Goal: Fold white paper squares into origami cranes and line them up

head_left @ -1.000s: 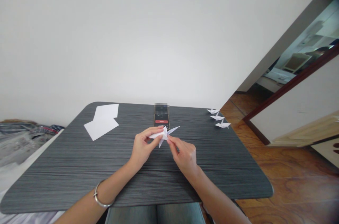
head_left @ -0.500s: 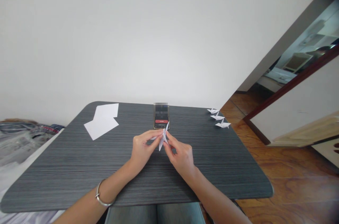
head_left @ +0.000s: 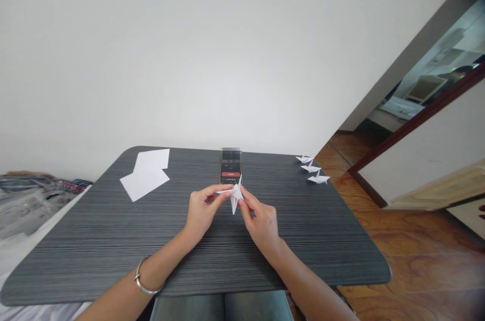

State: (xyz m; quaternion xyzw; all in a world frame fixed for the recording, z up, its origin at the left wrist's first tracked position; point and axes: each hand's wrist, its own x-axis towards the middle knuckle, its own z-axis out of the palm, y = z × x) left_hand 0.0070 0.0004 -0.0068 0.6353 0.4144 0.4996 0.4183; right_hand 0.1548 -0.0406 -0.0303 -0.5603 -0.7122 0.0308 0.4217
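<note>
Both of my hands pinch a small white folded paper figure [head_left: 235, 194] just above the middle of the dark grey table [head_left: 113, 240]. My left hand [head_left: 202, 212] grips its left side with thumb and fingers. On the figure's right side, the fingertips of my right hand [head_left: 261, 222] are closed on a flap. A silver bangle [head_left: 146, 278] circles my left wrist. A phone [head_left: 231, 169] stands just behind the figure.
Two white paper sheets [head_left: 146, 174] lie at the table's far left. Three finished white paper cranes [head_left: 312, 168] line the far right edge. Bedding [head_left: 34, 199] lies left of the table. To the right are a wooden floor [head_left: 424, 260] and an open doorway.
The long flap that pointed to the right has been folded in, so the figure is now compact between my fingertips. My hands stayed in the same spot.
</note>
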